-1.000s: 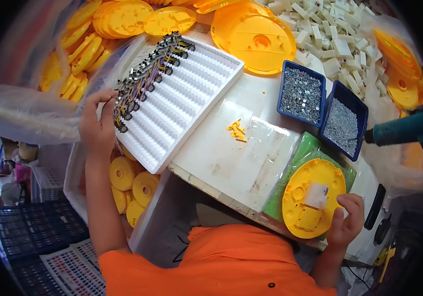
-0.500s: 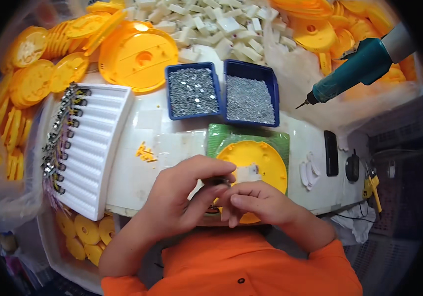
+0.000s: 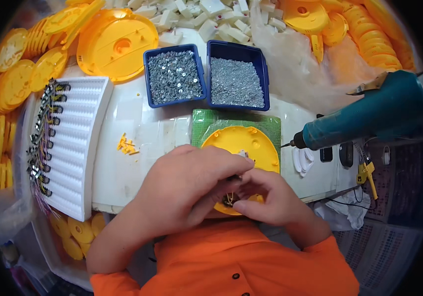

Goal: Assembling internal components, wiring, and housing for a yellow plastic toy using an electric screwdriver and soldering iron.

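My left hand arches over the near part of a round yellow plastic cover. Its curled fingers are closed at a small dark thing, mostly hidden beneath them. Against it, my right hand is bent inward with thumb and fingers closed together. Between the two hands shows a small dark part with thin wires, next to the right thumb; I cannot tell how much of it each hand grips. The cover lies inside up on a green textured mat, with a small whitish piece on it partly behind my left fingers.
Two blue bins hold small metal parts and screws. A teal electric screwdriver hangs at right, its bit near the cover. At left, a white foam tray carries wired modules. Small yellow pins lie on the table; yellow covers are piled around.
My left hand has rolled over and now covers more of the held part. Wires show between my hands. The screwdriver hangs lower and closer, and the whole view has shifted.
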The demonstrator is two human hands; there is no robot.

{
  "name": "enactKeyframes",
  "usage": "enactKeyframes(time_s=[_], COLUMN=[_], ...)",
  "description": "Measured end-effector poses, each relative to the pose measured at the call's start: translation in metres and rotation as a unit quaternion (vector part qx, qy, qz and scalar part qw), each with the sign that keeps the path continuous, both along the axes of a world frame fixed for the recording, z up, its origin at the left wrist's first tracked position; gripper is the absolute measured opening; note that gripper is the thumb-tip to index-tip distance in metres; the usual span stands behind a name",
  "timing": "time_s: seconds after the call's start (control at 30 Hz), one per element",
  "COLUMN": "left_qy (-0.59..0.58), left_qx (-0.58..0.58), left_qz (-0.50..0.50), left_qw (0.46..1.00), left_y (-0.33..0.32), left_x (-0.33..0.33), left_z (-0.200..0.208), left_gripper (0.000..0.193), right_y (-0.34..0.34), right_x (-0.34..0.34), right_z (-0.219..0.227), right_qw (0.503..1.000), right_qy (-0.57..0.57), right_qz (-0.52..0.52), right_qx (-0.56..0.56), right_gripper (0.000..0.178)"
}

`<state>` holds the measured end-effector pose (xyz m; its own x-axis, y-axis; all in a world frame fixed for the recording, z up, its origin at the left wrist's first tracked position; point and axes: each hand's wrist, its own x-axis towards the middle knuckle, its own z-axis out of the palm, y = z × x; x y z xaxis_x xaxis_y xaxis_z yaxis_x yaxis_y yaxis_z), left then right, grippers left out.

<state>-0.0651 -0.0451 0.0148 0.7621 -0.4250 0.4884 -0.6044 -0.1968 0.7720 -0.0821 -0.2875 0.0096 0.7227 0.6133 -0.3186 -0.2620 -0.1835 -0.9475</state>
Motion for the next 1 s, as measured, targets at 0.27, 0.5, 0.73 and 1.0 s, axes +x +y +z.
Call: enactKeyframes(time_s=[0.27,0.5,0.73,1.0], left_qy=[0.02,0.036,-0.008,-0.141], left_qx=[0.121,0.181,0.195,0.235], left_qz=[0.085,0.067,0.106,0.246], left_qw=[0.989,0.98,0.975,0.93], left_y=[0.013,0.021,0.047,0.044], left_x=[0.004,0.008,0.032,0.126], left_z=[-0.052,-0.058,-0.04,-0.065], left_gripper=[0.029,0.034,0.057,0.025], right_y=[0.025,0.03,0.028,0.028], right_x=[0.014,0.015,0.017,0.018], right_z=[-0.022,-0.037,-0.032,-0.04], right_qw=[0.813,0.806,0.844,0.815], right_qy=[-0.495,-0.496,-0.455,-0.493], right_qz=[0.058,0.047,0.039,0.037], right_qx=[-0.301,-0.32,-0.28,-0.301], right_gripper=[0.028,0.035,0.03,0.028])
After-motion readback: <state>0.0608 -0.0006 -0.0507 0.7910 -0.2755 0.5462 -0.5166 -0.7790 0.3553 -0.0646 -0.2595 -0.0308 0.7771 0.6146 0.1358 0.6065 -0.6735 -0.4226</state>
